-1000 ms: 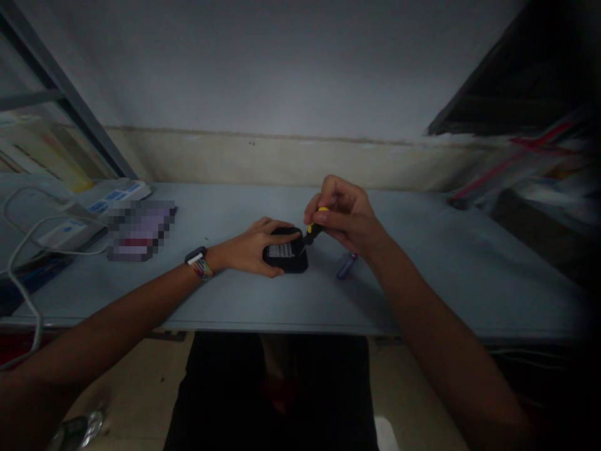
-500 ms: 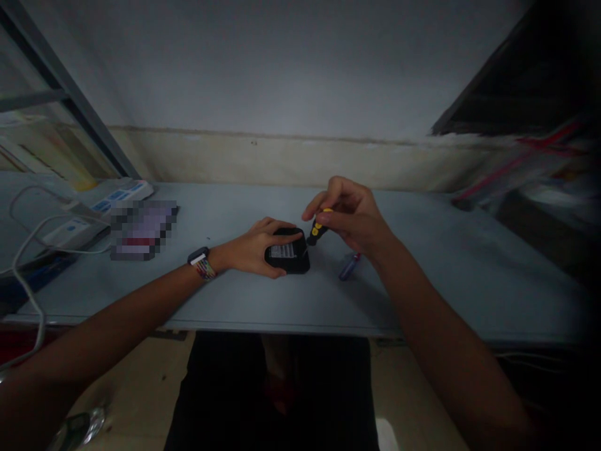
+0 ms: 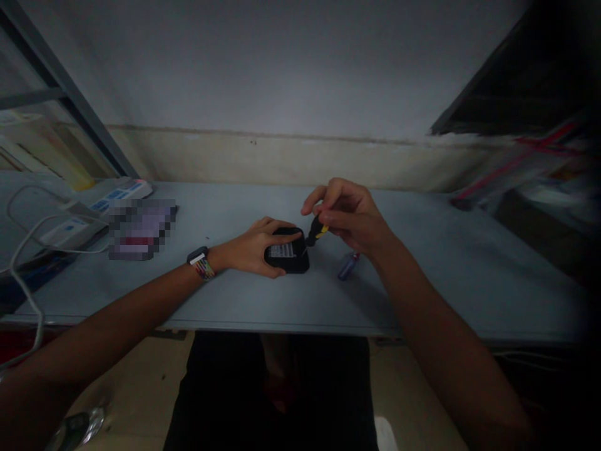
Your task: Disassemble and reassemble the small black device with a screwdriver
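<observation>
A black box-like device (image 3: 299,262) with rounded corners and a printed label lies on the table. My left hand (image 3: 256,249) is closed around its left side, thumb at the near edge and fingers along the far edge. Between the thumb and fingers of my right hand (image 3: 350,216) is a small black-and-yellow screwdriver (image 3: 315,230). It tilts down to the left, its thin shaft reaching the device's right part. Whether the tip sits in a screw is too small to tell. A purplish transparent tube-like thing (image 3: 348,266) lies beneath my right hand.
To the left, a pixelated flat thing (image 3: 143,228) lies by a white power strip (image 3: 117,194) with white cables (image 3: 23,282). A metal frame (image 3: 89,125) rises at the back left. Bags with red edging (image 3: 516,163) are at the right. The table's near edge (image 3: 291,329) borders my lap.
The screwdriver's handle has turned in my right fingers, showing more black and less yellow. My right fingers have shifted slightly. My left hand and the device stay in place.
</observation>
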A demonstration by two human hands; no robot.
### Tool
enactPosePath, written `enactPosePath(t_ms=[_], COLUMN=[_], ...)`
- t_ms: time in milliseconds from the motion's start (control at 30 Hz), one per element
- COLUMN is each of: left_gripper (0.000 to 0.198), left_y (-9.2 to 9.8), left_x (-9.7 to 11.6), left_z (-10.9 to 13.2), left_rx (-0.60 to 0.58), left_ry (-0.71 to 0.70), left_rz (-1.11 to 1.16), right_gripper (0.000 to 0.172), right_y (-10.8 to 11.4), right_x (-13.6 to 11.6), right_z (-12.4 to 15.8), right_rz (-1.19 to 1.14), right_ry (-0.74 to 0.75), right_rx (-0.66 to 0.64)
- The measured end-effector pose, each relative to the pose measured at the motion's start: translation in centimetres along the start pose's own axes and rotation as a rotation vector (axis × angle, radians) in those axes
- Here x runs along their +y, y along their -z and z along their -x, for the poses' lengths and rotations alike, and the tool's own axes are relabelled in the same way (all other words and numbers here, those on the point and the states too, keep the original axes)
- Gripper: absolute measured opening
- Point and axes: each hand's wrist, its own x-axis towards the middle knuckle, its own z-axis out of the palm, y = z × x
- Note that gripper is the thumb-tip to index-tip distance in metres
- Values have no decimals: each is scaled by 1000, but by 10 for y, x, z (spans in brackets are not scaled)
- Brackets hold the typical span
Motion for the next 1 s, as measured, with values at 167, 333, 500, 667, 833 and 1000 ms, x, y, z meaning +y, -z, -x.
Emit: enactPosePath(t_ms=[167,333,500,667,833,1000], left_gripper=[93,89,90,92,91,91], left_y=[0,2,5,6,5,6], left_x=[1,-4,-14,-15,-15,-13], left_z=[0,0,0,-1,-1,-1], left_rx=[6,46,44,26,25,8], left_ry=[15,34,65,72,73,82], left_rz=[12,-26,-51,-51,-59,-73], right_gripper=[41,29,32,43,34,28], right_y=[-1,3,0,-6,-2,-3], right_x=[0,4,7,10,14,16], right_z=[2,3,1,-2,-1,0], right_rz=[-31,-40,24,-29,-43,61], right_ry=[-97,-105,-34,-2,-52,-18], right_rx=[1,-41,21,86,82,110])
